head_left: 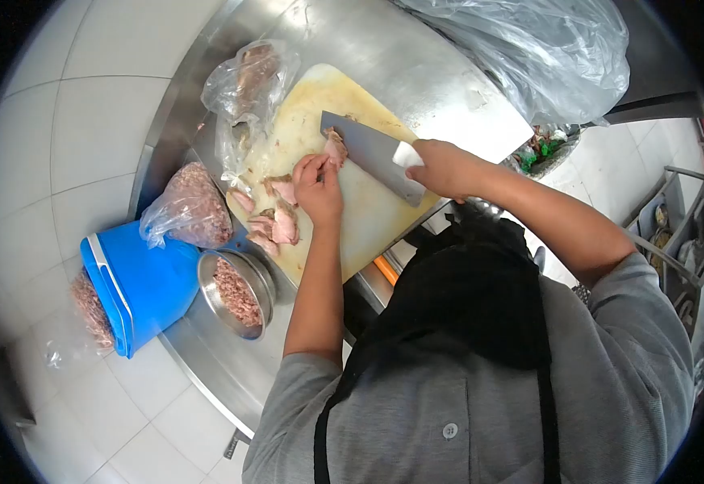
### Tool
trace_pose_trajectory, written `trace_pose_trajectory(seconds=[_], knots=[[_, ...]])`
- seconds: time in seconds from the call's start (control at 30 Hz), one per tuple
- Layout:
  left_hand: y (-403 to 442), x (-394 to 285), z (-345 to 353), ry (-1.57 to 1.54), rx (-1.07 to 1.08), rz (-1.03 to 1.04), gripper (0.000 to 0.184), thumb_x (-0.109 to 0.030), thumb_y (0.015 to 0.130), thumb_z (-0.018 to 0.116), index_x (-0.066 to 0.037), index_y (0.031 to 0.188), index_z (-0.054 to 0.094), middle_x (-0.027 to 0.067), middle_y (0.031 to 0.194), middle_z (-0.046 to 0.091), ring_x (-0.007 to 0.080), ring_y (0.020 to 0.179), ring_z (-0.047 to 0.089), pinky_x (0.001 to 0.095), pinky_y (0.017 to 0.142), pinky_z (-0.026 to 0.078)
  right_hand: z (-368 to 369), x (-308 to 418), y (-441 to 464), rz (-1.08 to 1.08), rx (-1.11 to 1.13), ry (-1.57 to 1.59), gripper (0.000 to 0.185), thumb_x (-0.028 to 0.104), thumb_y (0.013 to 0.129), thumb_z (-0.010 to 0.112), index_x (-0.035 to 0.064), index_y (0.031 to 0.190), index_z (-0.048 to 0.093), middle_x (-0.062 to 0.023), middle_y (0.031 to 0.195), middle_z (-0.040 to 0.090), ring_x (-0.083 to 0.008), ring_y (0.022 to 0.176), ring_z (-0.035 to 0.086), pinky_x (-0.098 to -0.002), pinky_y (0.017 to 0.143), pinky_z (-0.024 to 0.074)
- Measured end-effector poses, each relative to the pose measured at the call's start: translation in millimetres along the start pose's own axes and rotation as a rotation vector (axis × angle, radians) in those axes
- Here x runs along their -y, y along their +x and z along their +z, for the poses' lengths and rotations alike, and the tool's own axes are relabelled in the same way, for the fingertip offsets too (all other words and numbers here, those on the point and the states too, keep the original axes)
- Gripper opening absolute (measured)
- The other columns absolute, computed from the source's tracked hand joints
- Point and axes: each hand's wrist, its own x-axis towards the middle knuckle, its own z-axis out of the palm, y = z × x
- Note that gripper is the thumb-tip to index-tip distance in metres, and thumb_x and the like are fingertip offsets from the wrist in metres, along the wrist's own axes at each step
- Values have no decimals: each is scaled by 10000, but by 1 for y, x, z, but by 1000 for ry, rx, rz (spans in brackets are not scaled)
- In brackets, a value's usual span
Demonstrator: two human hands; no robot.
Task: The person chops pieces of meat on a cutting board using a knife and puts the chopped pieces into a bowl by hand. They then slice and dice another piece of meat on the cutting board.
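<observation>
My right hand (pixel 442 168) is closed round the white handle of a cleaver (pixel 374 155), whose broad blade lies across the cutting board (pixel 368 234). At the blade's far end, my left hand (pixel 317 187) pinches a piece of meat (pixel 335 148) with closed fingers. The meat's upper part touches or nearly touches the blade; I cannot tell which. Several cut meat pieces (pixel 285 224) lie on the board to the left of my left wrist. The board rests on a steel table (pixel 360 48).
A clear bag with meat (pixel 255 73) lies at the board's far left. Left stand a bag of minced meat (pixel 194 206), a blue container (pixel 146 282) and a steel bowl (pixel 259 274) holding chopped meat. A large plastic bag (pixel 545 56) sits at the back right.
</observation>
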Motion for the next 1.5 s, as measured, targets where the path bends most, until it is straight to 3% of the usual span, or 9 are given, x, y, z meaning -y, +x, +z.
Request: trace_pose_trajectory(seconds=[0.5, 0.7, 0.9, 1.07, 1.17, 1.27, 1.33, 1.43, 1.5], knots=[[4, 18, -3, -30, 11, 101, 67, -42, 884, 740, 14, 918, 726, 127, 1003, 684, 171, 905, 646, 276, 764, 536, 12, -8, 15, -130, -4, 7, 392, 219, 961, 602, -116, 1165, 585, -258, 826, 689, -330, 504, 660, -426, 521, 558], [2, 19, 2, -185, 6, -94, 18, 2, 881, 706, 7, 864, 710, 105, 905, 672, 185, 880, 642, 290, 767, 522, 29, 30, 40, -15, -83, -39, 355, 206, 964, 558, -94, 1153, 577, -249, 861, 702, -330, 655, 711, -438, 560, 569], [-27, 12, -23, 9, -39, 78, 106, -41, 821, 730, -7, 909, 681, 83, 1010, 644, 181, 851, 614, 302, 770, 500, 58, 54, -4, -168, -228, -407, 256, 55, 897, 532, -46, 1131, 546, -264, 990, 714, -406, 906, 719, -490, 772, 567], [-43, 7, -67, 125, -236, -116, 239, -23, 767, 691, -14, 1000, 640, 80, 952, 589, 183, 752, 518, 317, 697, 454, 85, 70, 9, -289, 49, -388, 313, 134, 957, 540, -61, 1201, 529, -270, 1056, 701, -413, 1023, 683, -473, 875, 538], [-24, 20, -90, 302, -268, -180, 275, 14, 757, 634, -8, 1031, 634, 127, 1019, 575, 221, 778, 537, 337, 707, 459, 80, 69, -2, -248, -20, -322, 350, 203, 978, 563, -64, 1204, 539, -274, 1080, 694, -428, 1045, 666, -481, 903, 522], [-4, 19, -93, 519, -391, 116, 281, 27, 805, 632, 12, 1084, 660, 188, 1094, 608, 332, 955, 620, 410, 837, 509, 46, 51, -20, -152, -157, -290, 372, 242, 977, 584, -70, 1176, 550, -290, 1071, 686, -437, 1044, 660, -489, 906, 518], [6, 14, -72, 331, -306, 64, 240, 6, 825, 651, 5, 1063, 682, 180, 1074, 627, 327, 955, 627, 407, 834, 516, 18, 45, -32, -55, -223, -206, 379, 244, 975, 588, -81, 1167, 548, -312, 1079, 672, -454, 1056, 647, -497, 932, 501], [25, -5, -30, 115, -166, 45, 171, -54, 871, 685, -4, 1029, 727, 164, 1035, 661, 291, 910, 652, 373, 814, 532, -7, 41, -30, 73, -230, -33, 347, 195, 981, 568, -123, 1120, 567, -292, 919, 689, -368, 648, 705, -455, 639, 577], [29, -13, -2, 78, -103, 78, 156, -93, 898, 699, -7, 1018, 749, 155, 1016, 675, 260, 864, 670, 340, 797, 541, -15, 37, -28, 86, -184, -11, 368, 217, 993, 569, -128, 1119, 540, -269, 886, 667, -325, 567, 661, -440, 540, 534]])
